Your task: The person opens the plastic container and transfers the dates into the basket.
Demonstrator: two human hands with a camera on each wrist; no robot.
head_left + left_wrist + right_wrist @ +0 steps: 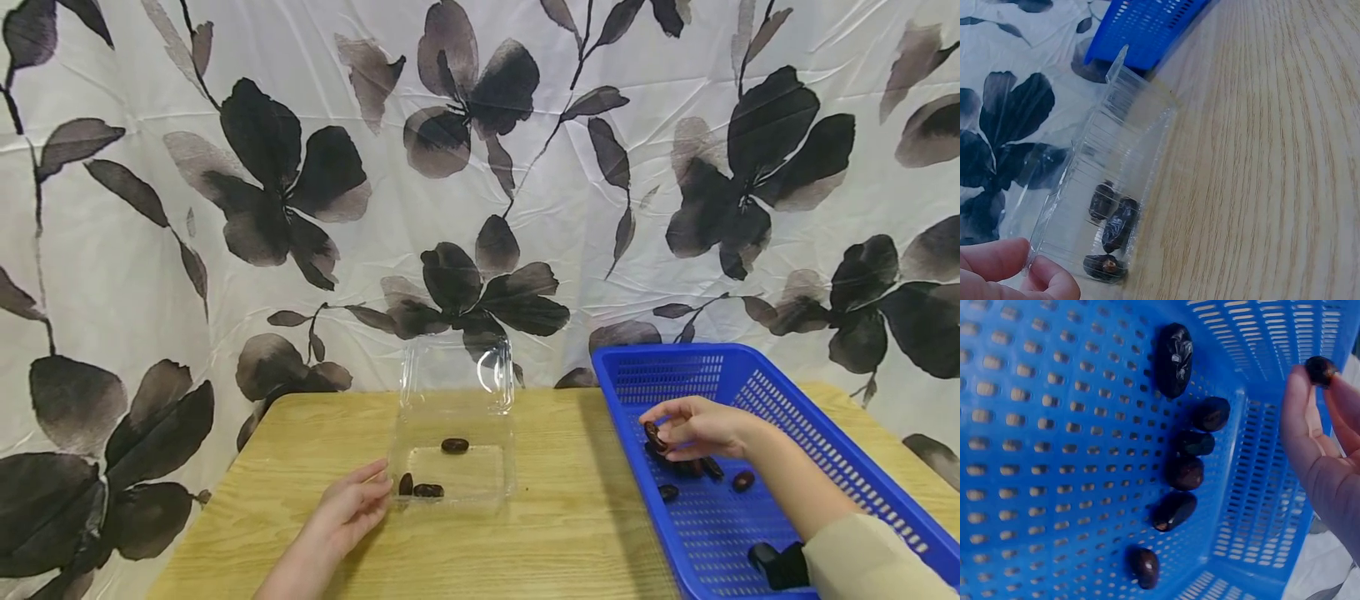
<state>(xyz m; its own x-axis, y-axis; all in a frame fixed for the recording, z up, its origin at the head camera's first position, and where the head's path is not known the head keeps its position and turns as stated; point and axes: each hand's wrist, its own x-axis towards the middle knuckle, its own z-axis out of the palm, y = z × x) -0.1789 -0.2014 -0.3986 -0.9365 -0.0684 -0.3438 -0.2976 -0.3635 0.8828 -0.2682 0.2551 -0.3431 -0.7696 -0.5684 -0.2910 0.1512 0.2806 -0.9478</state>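
My right hand (697, 429) pinches a dark brown date (1320, 371) between thumb and fingertips, above the far left part of the blue plastic basket (660, 350). Several more dates (1174, 360) lie on the basket's perforated floor below that hand. On the table, a clear plastic clamshell box (480, 475) stands with its lid (453, 375) raised at the back. Three dates lie inside it, one date (454, 446) toward the back and two near the front left. At the box's left side, my left hand (345, 508) pinches the rim between thumb and finger.
The box and basket share a light wood-grain table (555, 533), the basket at its right side. A white curtain (630, 208) with dark flower prints hangs behind the table. The black wrist device (780, 567) on my right arm shows over the basket's near part.
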